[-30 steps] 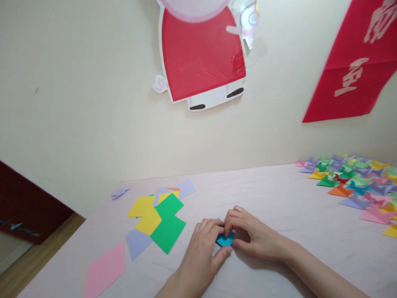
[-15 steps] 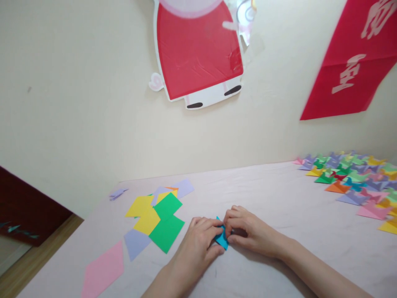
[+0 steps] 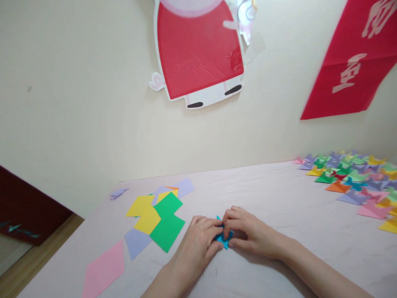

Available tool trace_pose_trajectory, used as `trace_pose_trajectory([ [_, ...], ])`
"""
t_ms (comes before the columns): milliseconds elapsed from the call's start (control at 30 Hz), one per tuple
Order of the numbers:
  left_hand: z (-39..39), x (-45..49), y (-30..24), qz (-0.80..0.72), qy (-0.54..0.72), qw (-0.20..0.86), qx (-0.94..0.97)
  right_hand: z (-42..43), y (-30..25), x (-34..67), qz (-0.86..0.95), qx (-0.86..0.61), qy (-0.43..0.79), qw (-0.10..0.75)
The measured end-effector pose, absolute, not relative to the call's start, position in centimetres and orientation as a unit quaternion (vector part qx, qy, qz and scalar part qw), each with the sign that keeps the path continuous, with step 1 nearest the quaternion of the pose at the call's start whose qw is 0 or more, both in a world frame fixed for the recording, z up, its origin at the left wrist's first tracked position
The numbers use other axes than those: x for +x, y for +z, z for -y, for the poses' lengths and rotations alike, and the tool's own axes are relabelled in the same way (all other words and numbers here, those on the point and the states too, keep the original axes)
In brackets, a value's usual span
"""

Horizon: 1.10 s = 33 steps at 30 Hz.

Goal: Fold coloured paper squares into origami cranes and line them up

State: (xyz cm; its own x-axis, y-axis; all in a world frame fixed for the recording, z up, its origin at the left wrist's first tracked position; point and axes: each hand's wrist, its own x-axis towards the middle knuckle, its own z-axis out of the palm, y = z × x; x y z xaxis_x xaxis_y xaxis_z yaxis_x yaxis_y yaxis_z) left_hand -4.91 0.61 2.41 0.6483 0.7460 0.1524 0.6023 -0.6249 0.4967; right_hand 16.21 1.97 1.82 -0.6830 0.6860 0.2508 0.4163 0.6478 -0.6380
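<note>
A small folded piece of blue paper (image 3: 223, 239) lies on the pale cloth surface (image 3: 260, 190) between my two hands. My left hand (image 3: 201, 238) grips its left side, fingertips on top and thumb at the near edge. My right hand (image 3: 248, 231) is curled at its right side, with the index finger pressing on the paper and the thumb at a raised flap. Pointed corners of the paper show at the far and near ends; the fingers hide the rest.
Left of my hands lie loose green (image 3: 167, 234), yellow (image 3: 147, 221), purple (image 3: 136, 244) and pink (image 3: 105, 269) paper sheets. A small folded purple piece (image 3: 118, 193) rests farther left. Many folded colored paper figures (image 3: 338, 187) stand in rows at right. A wall (image 3: 93, 124) rises behind.
My right index finger has shifted over the blue paper and the thumb has moved slightly right. A flap now shows raised at the paper's right side. My left hand stays nearly still.
</note>
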Motion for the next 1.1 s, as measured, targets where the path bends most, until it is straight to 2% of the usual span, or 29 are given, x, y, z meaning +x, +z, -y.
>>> trace_pose_trajectory([
  [333, -0.3, -4.4, 3.1, -0.37, 0.176, 0.195, 0.891, -2.3, 0.9, 16.0, 0.873, -0.331, 0.256, 0.25],
  [567, 0.1, -3.3, 1.8, -0.395, 0.224, 0.12, 0.883, -2.2, 0.6, 15.6, 0.853, -0.369, 0.26, 0.261],
  [833, -0.7, -2.4, 0.4, -0.429, 0.183, 0.052, 0.883, -3.1, 0.9, 17.1, 0.844, -0.37, 0.27, 0.279],
  [1100, -1.1, -2.1, 0.5, -0.448, 0.197, 0.084, 0.868, -3.3, 1.0, 17.3, 0.827, -0.392, 0.303, 0.268],
])
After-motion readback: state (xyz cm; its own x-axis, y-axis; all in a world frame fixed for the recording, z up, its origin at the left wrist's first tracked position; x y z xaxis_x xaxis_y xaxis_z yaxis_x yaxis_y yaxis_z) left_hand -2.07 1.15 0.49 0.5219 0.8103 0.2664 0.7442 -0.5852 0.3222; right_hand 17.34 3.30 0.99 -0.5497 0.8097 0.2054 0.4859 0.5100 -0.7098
